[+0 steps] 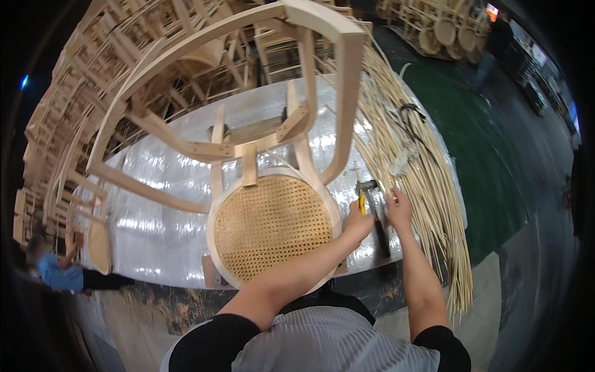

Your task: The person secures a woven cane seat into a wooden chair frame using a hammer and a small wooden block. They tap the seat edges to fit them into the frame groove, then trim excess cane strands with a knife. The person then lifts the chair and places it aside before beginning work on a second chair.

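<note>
A wooden chair frame (347, 93) rests on the plastic-covered table with its round woven cane seat (273, 223) facing me. Just right of the seat, my left hand (357, 224) is closed around a small yellow-handled tool (362, 203), its kind partly hidden by the fingers. My right hand (400, 211) is closed in a pinch at the edge of the cane bundle, with what looks like a thin pale cane strip at the fingertips. Between both hands lies a hammer (382, 239) with a black handle, its head pointing away from me.
Long loose cane strips (434, 217) cover the table's right side, with dark cords (412, 118) and a crumpled pale piece (404, 161) on them. Many wooden chair frames (180, 68) are stacked behind. A person in blue (59, 273) works at far left; another person (493, 49) stands far right.
</note>
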{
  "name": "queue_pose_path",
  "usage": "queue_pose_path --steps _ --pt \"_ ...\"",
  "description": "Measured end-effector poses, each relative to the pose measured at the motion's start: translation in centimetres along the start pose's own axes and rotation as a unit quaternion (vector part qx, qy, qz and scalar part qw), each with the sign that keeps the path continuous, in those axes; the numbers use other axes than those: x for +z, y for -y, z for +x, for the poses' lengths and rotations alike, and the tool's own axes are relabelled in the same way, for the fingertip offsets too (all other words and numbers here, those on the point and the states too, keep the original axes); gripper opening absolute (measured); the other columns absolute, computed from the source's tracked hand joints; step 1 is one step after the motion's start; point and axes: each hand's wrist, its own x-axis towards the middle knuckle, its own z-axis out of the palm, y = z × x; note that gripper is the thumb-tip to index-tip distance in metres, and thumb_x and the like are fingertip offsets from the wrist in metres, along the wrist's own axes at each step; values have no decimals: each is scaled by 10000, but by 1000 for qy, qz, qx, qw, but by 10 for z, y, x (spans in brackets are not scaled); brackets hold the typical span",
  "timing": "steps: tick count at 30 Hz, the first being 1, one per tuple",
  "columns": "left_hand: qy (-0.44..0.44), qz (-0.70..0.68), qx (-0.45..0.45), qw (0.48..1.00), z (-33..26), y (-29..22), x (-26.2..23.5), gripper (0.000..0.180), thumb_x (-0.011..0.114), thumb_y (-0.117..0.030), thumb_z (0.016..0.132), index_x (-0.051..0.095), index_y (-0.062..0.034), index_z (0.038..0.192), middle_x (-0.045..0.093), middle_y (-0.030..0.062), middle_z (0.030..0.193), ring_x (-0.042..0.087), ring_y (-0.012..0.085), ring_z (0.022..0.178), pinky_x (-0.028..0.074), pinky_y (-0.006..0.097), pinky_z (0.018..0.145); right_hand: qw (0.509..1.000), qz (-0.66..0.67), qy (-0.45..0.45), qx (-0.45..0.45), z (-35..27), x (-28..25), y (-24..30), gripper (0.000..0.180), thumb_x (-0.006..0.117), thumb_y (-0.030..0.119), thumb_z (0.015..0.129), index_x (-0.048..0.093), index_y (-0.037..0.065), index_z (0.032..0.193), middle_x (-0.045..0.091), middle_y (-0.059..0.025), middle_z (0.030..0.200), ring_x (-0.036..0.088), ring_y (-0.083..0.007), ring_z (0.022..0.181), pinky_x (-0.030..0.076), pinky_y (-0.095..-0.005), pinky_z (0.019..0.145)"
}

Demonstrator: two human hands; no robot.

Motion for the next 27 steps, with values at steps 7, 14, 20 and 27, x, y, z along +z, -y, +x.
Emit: queue_pose_path --steps 7,14,20,27 --pt "-88 34 8 996 40 -16 -44 937 642 -141 905 146 -31 1692 419 393 1502 515 515 1368 450 474 1144 966 254 -30 29 -43 -2 63 267 613 119 1078 701 -25 1284 723 -99 1136 674 -157 1021 570 -303 839" --pt "-199 144 216 945 -14 9 -188 412 684 -176 982 664 9 1349 673 212 1229 591 426 1235 458 509 1077 945 308 94 47 -85 0 119 200 624 83 1062 720 -16 1207 709 -71 949 672 -126 815 554 -262 735" --pt "-364 347 23 864 56 7 -327 755 729 -215 921 410 -58 1587 576 268 1342 507 441 1270 392 573 1093 920 314 219 -91 -80 49 231 165 676 70 1012 748 -21 1130 740 -119 940 696 -146 813 553 -281 738" --pt "-325 208 192 902 15 50 -323 799 757 -126 838 410 17 1544 589 260 1336 536 464 1227 422 564 1080 880 340 324 76 -122 57 254 272 672 123 1042 721 -37 1257 754 -102 983 694 -144 844 557 -285 791"
